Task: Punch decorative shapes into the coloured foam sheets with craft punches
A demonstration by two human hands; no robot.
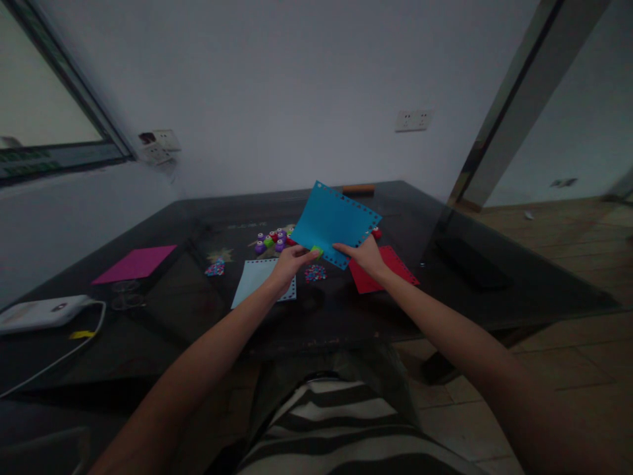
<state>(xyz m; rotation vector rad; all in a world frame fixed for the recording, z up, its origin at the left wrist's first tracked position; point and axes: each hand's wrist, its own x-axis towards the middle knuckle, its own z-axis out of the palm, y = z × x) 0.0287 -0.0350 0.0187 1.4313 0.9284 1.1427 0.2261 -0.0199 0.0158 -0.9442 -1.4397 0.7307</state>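
Note:
My right hand grips a blue sheet of paper by its lower right edge, thumb on top. Holes run along the sheet's right and lower edges. At the lower left edge, my left hand is closed on a small green paper punch, which touches the sheet; whether the paper sits in its slot I cannot tell. Below lies a heap of coloured paper bits. A pale blue sheet with edge holes is partly under my left wrist. My right forearm crosses a red sheet.
Several purple, green and red round punches stand behind my left hand. Another heap of paper bits and a magenta sheet lie left. A white device with a cable occupies the left edge; a brown roll lies at the back.

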